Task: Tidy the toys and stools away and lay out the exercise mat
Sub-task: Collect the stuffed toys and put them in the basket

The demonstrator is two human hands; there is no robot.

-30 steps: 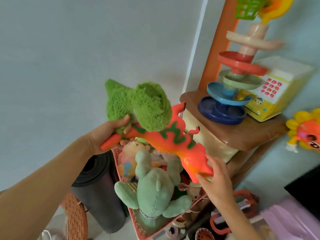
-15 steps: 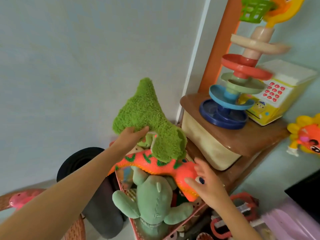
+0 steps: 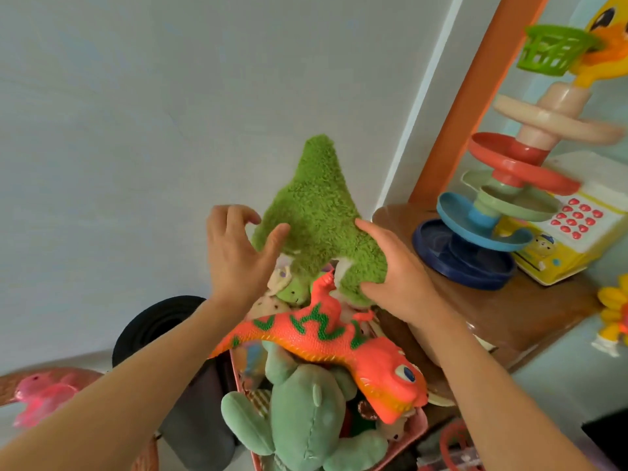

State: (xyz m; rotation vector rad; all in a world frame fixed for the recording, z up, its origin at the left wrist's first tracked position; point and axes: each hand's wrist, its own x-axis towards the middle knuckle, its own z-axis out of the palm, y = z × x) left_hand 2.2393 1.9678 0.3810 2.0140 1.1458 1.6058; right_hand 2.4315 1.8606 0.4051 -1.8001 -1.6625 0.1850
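A fuzzy green plush (image 3: 316, 212) stands on top of the pile in the pink toy basket (image 3: 419, 428), leaning against the wall. My right hand (image 3: 397, 273) grips its lower right corner, thumb on top and fingers beneath. My left hand (image 3: 234, 253) is at its left edge with the fingers spread and only the thumb touching the fabric. An orange dinosaur with green marks (image 3: 326, 338) lies free across the basket, resting on a pale green plush frog (image 3: 306, 419). A rolled dark exercise mat (image 3: 159, 328) stands upright just left of the basket.
Right of the basket, a brown stool (image 3: 509, 311) carries a ball-tower toy (image 3: 492, 212) and a yellow toy cash register (image 3: 577, 232). A pink toy (image 3: 44, 392) sits at the lower left. A yellow and orange flower toy (image 3: 615, 314) is at the right edge. A red-handled item (image 3: 452, 447) lies below the basket.
The orange dinosaur was lowered onto the basket pile and let go. My right hand moved up onto the green plush. My left hand loosened its hold on that plush.
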